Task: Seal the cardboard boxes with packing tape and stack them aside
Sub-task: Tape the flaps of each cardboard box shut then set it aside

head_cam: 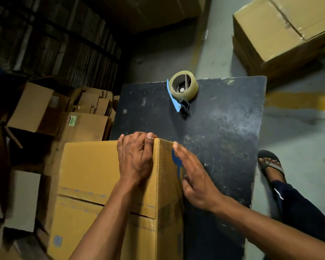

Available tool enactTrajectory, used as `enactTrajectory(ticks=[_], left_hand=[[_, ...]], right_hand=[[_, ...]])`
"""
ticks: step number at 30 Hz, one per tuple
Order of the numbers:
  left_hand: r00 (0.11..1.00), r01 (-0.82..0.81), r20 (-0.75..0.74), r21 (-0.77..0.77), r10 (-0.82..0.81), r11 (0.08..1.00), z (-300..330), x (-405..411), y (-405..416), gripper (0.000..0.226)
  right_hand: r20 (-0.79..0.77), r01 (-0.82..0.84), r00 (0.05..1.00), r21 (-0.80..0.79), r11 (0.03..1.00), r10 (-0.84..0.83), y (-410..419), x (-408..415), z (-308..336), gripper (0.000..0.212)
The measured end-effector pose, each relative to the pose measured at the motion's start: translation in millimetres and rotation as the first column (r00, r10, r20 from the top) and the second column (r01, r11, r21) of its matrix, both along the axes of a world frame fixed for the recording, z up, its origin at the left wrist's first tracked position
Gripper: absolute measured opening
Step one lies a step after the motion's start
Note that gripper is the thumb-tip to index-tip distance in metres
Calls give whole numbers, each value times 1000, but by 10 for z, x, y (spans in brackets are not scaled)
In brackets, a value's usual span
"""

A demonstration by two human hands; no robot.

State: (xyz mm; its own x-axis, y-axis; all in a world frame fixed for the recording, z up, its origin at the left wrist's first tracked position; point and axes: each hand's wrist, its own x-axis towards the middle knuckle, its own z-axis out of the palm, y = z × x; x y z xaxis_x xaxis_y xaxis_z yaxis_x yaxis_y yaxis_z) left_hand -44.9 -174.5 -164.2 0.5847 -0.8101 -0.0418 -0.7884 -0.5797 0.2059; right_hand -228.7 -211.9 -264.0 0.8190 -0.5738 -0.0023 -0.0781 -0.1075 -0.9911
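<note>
The left hand point(136, 158) is laid palm-down on top of the cardboard box point(94, 177), its fingers curled over the far edge at 12 o'clock, so the box is gripped there and, it would seem, kept from sliding. The right hand point(193, 177) is held flat with straight fingers against the box's right side face, at 3 o'clock from the left hand; nothing is grasped by it. It is judged that tape is being smoothed down over the corner, though no tape can be made out clearly on that face. A seam between the top flaps is seen nearer the viewer, with a glossy strip that may be tape.

The box is stood against the left edge of a dark worn table point(223, 128). At 12 o'clock from the hands, the tape dispenser point(182, 91) with its clear roll is set down on the table's far end, apart from the box, presumably so both hands are freed. Sealed boxes point(276, 34) are stacked on the floor at 2 o'clock, and loose cartons point(45, 109) are piled at 10 o'clock. A sandalled foot point(270, 166) is planted at 3 o'clock.
</note>
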Motion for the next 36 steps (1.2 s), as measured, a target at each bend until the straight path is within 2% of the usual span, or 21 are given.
enactTrajectory(ticks=[2,5,10,12,14,15,16,19,22,25,29,31,33,36], left_hand=[[1000,2,9,3,-2,1000,10,-2,-11,58],[1000,2,12,7,-2,1000,9,-3,-23,56],[1000,-6,6,17,6,1000,16,-14,-25,57],[1000,-8,-8,7,8,1000,12,-9,-12,58],[1000,-6,-7,-1,6,1000,7,9,-15,58],[1000,-9,-11,2,9,1000,3,16,-17,57],[1000,-15,-18,5,15,1000,3,17,-17,56],[1000,-12,-22,13,13,1000,-8,26,-12,55],[1000,-7,-9,18,7,1000,-19,45,-4,51],[999,-29,-16,10,29,1000,-22,42,-19,51],[1000,-19,-3,-9,19,1000,-24,30,-24,49],[1000,-18,-15,-8,18,1000,-23,29,-20,51],[999,-23,-28,-18,23,1000,-2,21,-25,52],[998,-40,-48,-15,39,999,23,-4,-40,51]], right_hand=[[-51,-15,999,26,1000,17,-154,197,40,100],[-102,-112,989,-45,993,107,-144,364,113,106],[-250,-274,937,-98,957,243,20,23,73,111],[-196,-223,958,-46,974,210,-100,-125,69,95],[-110,-48,992,102,994,60,-302,-133,171,66],[-103,3,995,176,984,15,-424,-78,248,58],[-105,20,994,222,975,3,-544,17,331,59],[-59,-35,997,265,964,53,-806,362,482,66],[-36,-95,994,257,962,108,-920,613,422,50],[117,-174,983,348,921,142,-958,670,155,33],[253,-251,955,410,877,155,-990,723,-53,31],[243,-279,951,418,865,190,-1049,722,-127,30],[161,-297,954,426,855,251,-1111,612,-219,30],[44,-311,945,434,845,325,-1157,417,-249,40]])
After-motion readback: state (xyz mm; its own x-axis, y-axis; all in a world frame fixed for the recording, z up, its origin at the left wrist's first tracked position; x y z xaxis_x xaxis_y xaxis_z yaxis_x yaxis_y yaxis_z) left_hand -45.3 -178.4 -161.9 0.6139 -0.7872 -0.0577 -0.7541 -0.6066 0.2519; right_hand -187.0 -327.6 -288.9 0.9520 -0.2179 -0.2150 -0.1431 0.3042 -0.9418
